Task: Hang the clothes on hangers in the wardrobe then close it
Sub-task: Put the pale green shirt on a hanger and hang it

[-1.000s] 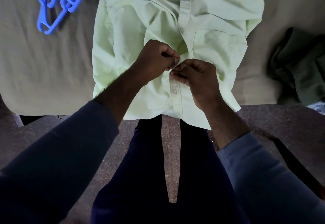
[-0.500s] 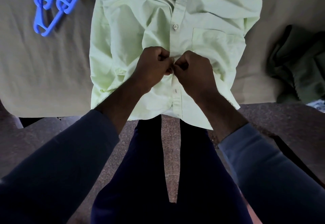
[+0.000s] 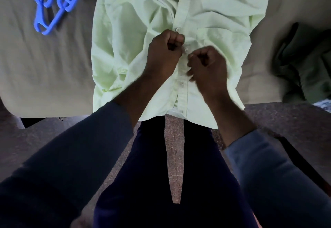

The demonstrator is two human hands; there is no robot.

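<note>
Head view: pale green shirt [image 3: 125, 31] lies flat on a bed [image 3: 44, 66].
Fingers curled, left hand [image 3: 163, 56] and right hand [image 3: 207, 66] pinch its button placket; cloth looks soft, light, probably best lifted at the shoulders.

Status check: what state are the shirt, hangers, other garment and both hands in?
Shirt: flat on the bed, front up, upper buttons fastened.
Hangers: piled on the bed, unused.
Dark garment: crumpled on the bed.
Left hand: pinches the shirt front.
Right hand: pinches the shirt front too.
</note>
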